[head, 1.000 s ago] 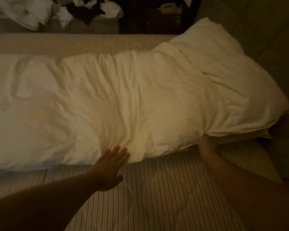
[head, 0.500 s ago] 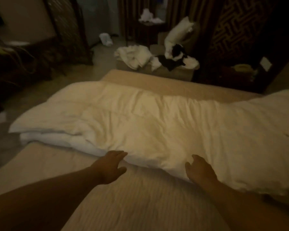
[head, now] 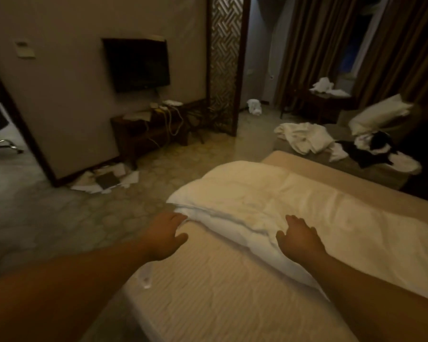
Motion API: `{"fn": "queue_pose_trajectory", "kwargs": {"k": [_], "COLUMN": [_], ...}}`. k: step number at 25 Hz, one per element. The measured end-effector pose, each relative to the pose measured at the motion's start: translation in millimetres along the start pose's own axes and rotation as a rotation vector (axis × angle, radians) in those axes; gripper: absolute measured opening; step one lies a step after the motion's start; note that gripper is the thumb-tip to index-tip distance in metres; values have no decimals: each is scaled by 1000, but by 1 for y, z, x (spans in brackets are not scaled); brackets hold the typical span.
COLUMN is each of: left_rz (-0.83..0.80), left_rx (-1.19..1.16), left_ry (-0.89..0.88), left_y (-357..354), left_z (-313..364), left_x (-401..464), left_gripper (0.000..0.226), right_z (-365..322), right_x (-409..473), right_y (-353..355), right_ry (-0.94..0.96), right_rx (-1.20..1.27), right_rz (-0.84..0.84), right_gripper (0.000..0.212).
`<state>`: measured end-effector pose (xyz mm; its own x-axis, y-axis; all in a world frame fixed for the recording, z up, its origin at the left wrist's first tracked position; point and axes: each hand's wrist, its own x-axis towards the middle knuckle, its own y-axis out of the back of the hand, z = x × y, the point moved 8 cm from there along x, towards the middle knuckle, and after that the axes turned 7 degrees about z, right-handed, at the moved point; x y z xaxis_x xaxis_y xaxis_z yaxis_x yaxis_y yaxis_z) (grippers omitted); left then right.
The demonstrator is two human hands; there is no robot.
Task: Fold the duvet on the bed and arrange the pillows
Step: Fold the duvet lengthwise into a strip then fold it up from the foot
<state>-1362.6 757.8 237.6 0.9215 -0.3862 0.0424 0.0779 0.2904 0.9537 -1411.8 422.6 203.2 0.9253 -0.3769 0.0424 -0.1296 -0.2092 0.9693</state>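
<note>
Where frame ends — duvet (head: 269,201) cut off.

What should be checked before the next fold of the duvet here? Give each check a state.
1. White folded duvet lies on the striped mattress: ok.
2. Left hand at the duvet's end corner: ok.
3. Right hand resting on the duvet's near edge: ok.
4. Fingers gripping the fabric: cannot tell.
5. White pillow on the bed: not ok, it leans on the far seat.
</note>
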Motion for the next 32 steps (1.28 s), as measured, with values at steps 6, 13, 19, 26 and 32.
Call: {"fn": "queue_pose_trajectory", "kwargs": {"k": [6,13,19,26,32], "left_rz": [80,19,13,-50,-167], "left_rx": [-41,74,134,124,74], "left_ry": [134,160,225,103,-167], "left_y": [66,92,149,149,125], "left_z": [-137,-308,-465,-564,-606], "left_x": [13,97,196,356,532], "left_gripper": [47,60,62,61,62], "right_z": [-171,-306,-470,-536,-526], "right_x": [50,139,235,335,413], "right_y": [-37,-119,-189,-228,-251], "right_ry": [182,158,194,115,-262], "right_rx": [-42,-73,20,-64,-59], "right_rz": [-23,-39,-117,-82,-58], "right_gripper": [64,62,64,63,65]}}
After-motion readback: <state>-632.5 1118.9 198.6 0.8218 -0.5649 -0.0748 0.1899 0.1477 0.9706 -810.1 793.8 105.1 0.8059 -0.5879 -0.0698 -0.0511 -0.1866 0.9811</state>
